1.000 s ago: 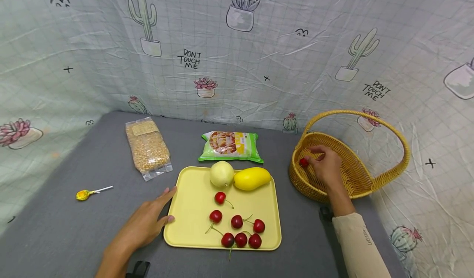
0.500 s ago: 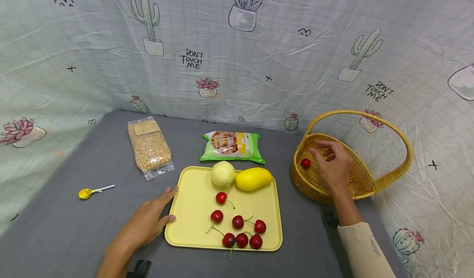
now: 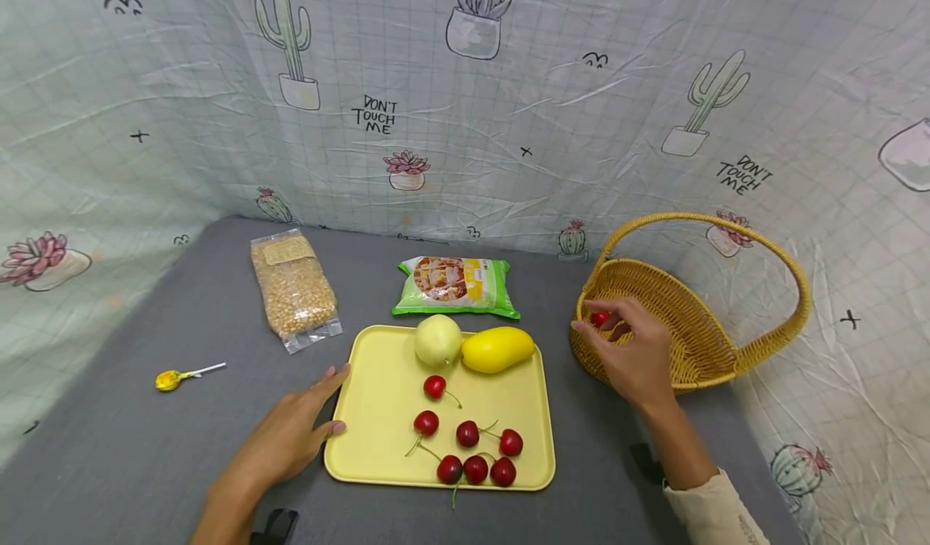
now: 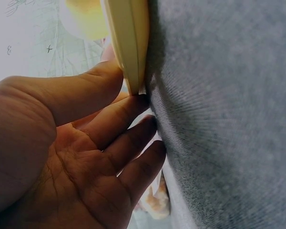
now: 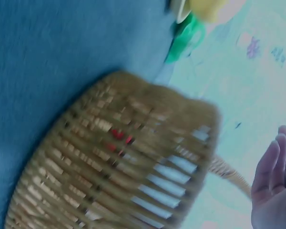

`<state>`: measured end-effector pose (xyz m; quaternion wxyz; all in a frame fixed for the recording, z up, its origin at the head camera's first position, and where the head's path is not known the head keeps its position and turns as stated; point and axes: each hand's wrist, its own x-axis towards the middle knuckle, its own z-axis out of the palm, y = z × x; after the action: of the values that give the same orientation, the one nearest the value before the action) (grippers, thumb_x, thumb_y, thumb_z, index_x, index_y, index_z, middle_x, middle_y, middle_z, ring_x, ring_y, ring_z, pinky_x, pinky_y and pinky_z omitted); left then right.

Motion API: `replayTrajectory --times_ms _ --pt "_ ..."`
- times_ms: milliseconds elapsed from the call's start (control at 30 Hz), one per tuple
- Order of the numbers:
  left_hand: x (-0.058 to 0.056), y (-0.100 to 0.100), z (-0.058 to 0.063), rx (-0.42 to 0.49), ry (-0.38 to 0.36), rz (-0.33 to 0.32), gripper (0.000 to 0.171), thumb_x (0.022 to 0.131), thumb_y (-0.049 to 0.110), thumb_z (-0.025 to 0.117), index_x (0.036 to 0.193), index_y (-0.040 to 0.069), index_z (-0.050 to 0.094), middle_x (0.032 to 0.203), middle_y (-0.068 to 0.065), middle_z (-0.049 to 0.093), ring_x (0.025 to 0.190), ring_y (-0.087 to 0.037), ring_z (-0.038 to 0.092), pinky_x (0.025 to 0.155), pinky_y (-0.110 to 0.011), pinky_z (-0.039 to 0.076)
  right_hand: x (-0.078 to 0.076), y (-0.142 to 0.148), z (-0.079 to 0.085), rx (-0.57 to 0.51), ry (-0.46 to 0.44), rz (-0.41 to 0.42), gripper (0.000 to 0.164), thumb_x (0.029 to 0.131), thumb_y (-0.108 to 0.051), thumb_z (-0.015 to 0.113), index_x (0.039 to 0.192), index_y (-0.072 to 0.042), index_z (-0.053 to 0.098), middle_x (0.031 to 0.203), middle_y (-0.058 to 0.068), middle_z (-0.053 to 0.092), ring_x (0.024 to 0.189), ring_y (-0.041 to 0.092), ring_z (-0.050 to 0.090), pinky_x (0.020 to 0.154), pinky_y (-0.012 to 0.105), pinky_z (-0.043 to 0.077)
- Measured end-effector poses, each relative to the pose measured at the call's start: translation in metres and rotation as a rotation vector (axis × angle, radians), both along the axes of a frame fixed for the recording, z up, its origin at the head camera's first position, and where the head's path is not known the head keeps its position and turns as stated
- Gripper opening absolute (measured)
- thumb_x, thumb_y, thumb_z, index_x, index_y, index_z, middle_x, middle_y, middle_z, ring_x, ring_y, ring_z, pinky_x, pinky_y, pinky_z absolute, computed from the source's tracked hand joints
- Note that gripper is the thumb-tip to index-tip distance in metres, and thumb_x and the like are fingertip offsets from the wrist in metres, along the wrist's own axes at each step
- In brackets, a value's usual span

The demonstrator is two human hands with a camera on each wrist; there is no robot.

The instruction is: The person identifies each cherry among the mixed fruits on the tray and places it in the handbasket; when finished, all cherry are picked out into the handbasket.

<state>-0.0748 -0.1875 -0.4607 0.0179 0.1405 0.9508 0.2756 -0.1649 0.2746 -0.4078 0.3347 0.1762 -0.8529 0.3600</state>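
At the yellow tray's (image 3: 374, 416) left edge, your left hand (image 3: 286, 436) rests with its fingers spread, thumb and fingertips touching the rim. Right of the tray, your right hand (image 3: 630, 351) hovers over the wicker basket (image 3: 679, 311), thumb and fingers loosely parted; a red cherry (image 3: 599, 319) (partly hidden by your fingers) lies inside. On the tray sit seven cherries (image 3: 467, 433), a pale round fruit (image 3: 438, 341) and a yellow mango (image 3: 497, 350).

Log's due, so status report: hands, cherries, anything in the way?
Left hand touching tray. Right hand empty, at basket. One cherry in basket, seven cherries on tray. Nothing visibly blocking.
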Motion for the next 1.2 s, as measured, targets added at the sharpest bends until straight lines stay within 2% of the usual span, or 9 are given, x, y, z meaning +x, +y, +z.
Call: replayTrajectory --times_ms 100,300,467,533,733,933,1200 --pt "0.0 0.0 0.0 0.003 0.003 0.0 0.077 0.091 0.011 0.083 0.159 0.002 0.047 0.153 -0.033 0.054 0.131 -0.053 0.062 0.105 -0.066 0.051 0.007 -0.007 0.001 0.041 -0.011 0.074 0.037 0.075 -0.005 0.096 0.108 -0.012 0.082 0.095 0.006 0.077 0.071 0.016 0.061 0.064 0.019 0.054" --pt "-0.001 -0.001 -0.001 0.026 0.019 -0.01 0.077 0.09 0.01 0.083 0.158 0.002 0.049 0.151 -0.034 0.055 0.129 -0.053 0.064 0.103 -0.065 0.053 0.024 -0.018 0.001 0.135 -0.133 0.235 0.041 0.075 -0.006 0.096 0.111 -0.018 0.081 0.095 -0.003 0.076 0.068 0.013 0.061 0.06 0.023 0.054" --pt "-0.001 0.0 -0.001 0.028 0.02 -0.011 0.076 0.09 0.01 0.083 0.158 0.002 0.049 0.151 -0.033 0.056 0.128 -0.052 0.064 0.103 -0.065 0.053 0.036 -0.027 -0.002 0.23 -0.276 0.337 0.04 0.079 -0.016 0.095 0.114 -0.025 0.078 0.098 -0.011 0.073 0.073 0.012 0.061 0.062 0.028 0.056" --pt "-0.001 0.0 -0.001 0.027 0.018 -0.01 0.076 0.09 0.01 0.083 0.158 0.002 0.049 0.151 -0.033 0.056 0.129 -0.052 0.064 0.103 -0.065 0.053 0.039 -0.029 -0.005 0.254 -0.34 0.383 0.04 0.08 -0.019 0.095 0.114 -0.027 0.078 0.101 -0.01 0.074 0.075 0.015 0.062 0.064 0.029 0.057" --pt "-0.001 0.0 -0.001 0.017 0.014 -0.005 0.076 0.09 0.011 0.083 0.158 0.003 0.049 0.152 -0.032 0.055 0.129 -0.053 0.064 0.102 -0.065 0.053 0.046 -0.034 -0.013 0.292 -0.542 0.501 0.038 0.083 -0.021 0.093 0.118 -0.023 0.078 0.103 0.0 0.076 0.08 0.019 0.064 0.069 0.03 0.057" --pt "0.0 0.0 -0.001 0.02 0.014 -0.006 0.076 0.09 0.011 0.083 0.158 0.002 0.049 0.152 -0.033 0.055 0.129 -0.053 0.063 0.103 -0.065 0.053 0.048 -0.039 -0.02 0.319 -0.718 0.608 0.035 0.088 -0.023 0.089 0.121 -0.025 0.078 0.111 -0.002 0.077 0.088 0.019 0.066 0.074 0.031 0.057" --pt "0.0 0.0 0.0 0.015 0.003 -0.004 0.077 0.091 0.012 0.083 0.159 0.002 0.048 0.152 -0.033 0.054 0.129 -0.052 0.064 0.103 -0.065 0.053 0.049 -0.047 -0.031 0.319 -0.752 0.658 0.033 0.087 -0.019 0.089 0.118 -0.025 0.08 0.111 -0.008 0.077 0.086 0.014 0.065 0.075 0.027 0.057"
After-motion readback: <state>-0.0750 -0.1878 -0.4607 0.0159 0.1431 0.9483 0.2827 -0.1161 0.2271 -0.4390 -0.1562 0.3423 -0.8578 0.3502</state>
